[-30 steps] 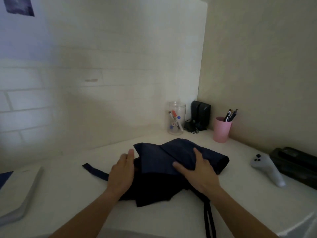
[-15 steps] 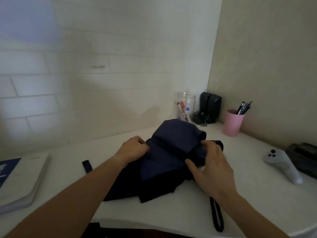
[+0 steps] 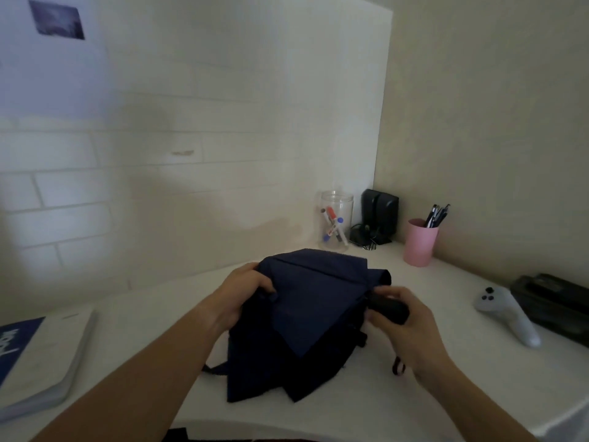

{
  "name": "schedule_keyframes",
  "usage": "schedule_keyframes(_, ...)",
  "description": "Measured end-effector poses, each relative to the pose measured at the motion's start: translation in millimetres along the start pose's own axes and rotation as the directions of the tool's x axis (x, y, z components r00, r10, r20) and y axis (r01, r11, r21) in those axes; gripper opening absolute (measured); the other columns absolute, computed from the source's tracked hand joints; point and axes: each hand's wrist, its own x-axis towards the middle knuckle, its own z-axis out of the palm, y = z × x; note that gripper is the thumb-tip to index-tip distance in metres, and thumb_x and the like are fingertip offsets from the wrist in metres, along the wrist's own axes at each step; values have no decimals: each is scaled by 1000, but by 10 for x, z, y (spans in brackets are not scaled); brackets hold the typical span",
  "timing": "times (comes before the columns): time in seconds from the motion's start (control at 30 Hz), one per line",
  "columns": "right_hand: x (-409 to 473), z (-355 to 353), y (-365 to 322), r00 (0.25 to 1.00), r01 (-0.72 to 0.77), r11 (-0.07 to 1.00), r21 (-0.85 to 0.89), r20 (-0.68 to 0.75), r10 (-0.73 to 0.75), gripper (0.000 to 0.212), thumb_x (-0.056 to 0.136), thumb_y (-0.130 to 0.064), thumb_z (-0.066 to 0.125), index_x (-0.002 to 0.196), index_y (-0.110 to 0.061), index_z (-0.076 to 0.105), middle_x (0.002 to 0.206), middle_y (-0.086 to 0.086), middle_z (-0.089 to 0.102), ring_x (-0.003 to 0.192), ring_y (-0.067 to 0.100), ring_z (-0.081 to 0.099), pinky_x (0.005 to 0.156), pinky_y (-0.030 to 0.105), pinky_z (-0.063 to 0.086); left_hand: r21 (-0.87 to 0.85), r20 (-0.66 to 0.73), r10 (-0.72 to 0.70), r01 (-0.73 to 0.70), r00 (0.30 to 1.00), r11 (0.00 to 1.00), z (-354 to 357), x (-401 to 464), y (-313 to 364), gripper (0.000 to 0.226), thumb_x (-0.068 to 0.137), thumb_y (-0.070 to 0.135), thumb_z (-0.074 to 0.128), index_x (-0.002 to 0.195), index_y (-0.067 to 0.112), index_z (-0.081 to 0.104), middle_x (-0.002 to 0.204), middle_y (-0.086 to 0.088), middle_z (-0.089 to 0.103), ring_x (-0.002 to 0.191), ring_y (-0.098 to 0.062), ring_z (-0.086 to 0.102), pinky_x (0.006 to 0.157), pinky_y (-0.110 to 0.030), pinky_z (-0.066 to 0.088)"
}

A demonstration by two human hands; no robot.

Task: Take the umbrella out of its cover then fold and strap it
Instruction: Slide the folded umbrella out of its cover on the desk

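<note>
White painted brick wall (image 3: 191, 138) meets a plain beige wall (image 3: 494, 122) at the corner. A small dark picture (image 3: 57, 22) hangs upper left. White desk (image 3: 398, 409) fills the corner below. Lighting is dim, with soft shadow across the brickwork.

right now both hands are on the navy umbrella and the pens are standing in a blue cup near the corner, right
Not quite. The cup holding the pens is pink, not blue, as the head view shows. The rest holds: the left hand and right hand are both on the navy umbrella, and the cup stands near the corner.
</note>
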Motion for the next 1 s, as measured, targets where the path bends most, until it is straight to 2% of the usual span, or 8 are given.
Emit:
schedule_keyframes(0.07, 150, -97, -275, 999, 34, 997, 64, -39, -32, 33, 80, -6, 81, 106, -18, 67, 101, 4, 72, 81, 18, 72, 79, 44, 63, 36, 0, 34, -34, 999, 999, 23, -74, 64, 26, 74, -3, 63, 97, 7, 71, 96, -18, 74, 85, -28, 67, 74, -37, 52)
schedule_keyframes(0.17, 495, -241, -823, 989, 144, 989, 44, -28, -143, 41, 82, -11, 81, 117, -16, 62, 103, 3, 67, 74, 22, 70, 59, 28, 61, 172, 20, -4, 1, 1000, 985, 1, -163, 88, 9, 81, 26, 63, 86, 19, 69, 93, -2, 71, 90, -25, 66, 83, -41, 48)
schedule_keyframes(0.33, 951, -126, -1462, 943, 310, 901, -304, 218, -251, 52, 81, -22, 83, 125, -22, 55, 106, 7, 66, 67, 24, 72, 71, 35, 64, 330, 16, -71, 62, 997, 942, 7, -175, -4, 33, 100, 42, 53, 107, 17, 74, 109, -4, 76, 99, -26, 71, 96, -42, 49)
schedule_keyframes(0.53, 1117, 143, -1575, 914, 336, 886, -319, 337, -225, 46, 91, -24, 72, 132, -25, 52, 111, 11, 66, 76, 32, 75, 76, 42, 64, 65, -30, 118, -116, 993, 991, 124, -291, 291, 62, 95, 70, 48, 137, 26, 60, 130, -3, 65, 116, -25, 63, 101, -45, 47)
schedule_keyframes(0.63, 1141, 168, -1667, 913, 291, 917, -273, 367, -180, 40, 93, -23, 68, 131, -22, 56, 105, 12, 67, 81, 36, 76, 77, 45, 64, 164, 60, 241, -248, 969, 955, 173, -323, 364, 52, 84, 53, 78, 131, 35, 61, 120, 5, 71, 107, -16, 70, 91, -40, 57)
schedule_keyframes(0.73, 1128, 83, -1735, 903, 310, 892, -330, 394, -169, 38, 92, -19, 70, 129, -20, 58, 96, 7, 66, 72, 30, 74, 74, 38, 65, 371, -135, 320, -251, 938, 894, 129, -203, 308, 23, 84, 14, 81, 106, 15, 76, 99, -8, 78, 95, -29, 74, 82, -41, 62)
schedule_keyframes(0.83, 1158, -135, -1760, 931, 207, 900, -385, 361, -60, 35, 87, -10, 72, 118, -16, 59, 102, 13, 70, 68, 26, 73, 70, 39, 64, 115, -391, 205, -174, 897, 978, -61, -145, 267, 5, 85, 7, 74, 88, 4, 72, 94, -20, 76, 88, -36, 73, 74, -42, 60)
schedule_keyframes(1.0, 1073, -334, -1690, 926, 66, 946, -318, 374, 61, 37, 83, -8, 80, 114, -6, 59, 99, 20, 74, 67, 27, 77, 60, 31, 62, -103, -287, 161, -197, 944, 975, -50, -232, 320, 22, 88, 14, 79, 106, 2, 74, 95, -16, 77, 86, -33, 74, 82, -45, 62)
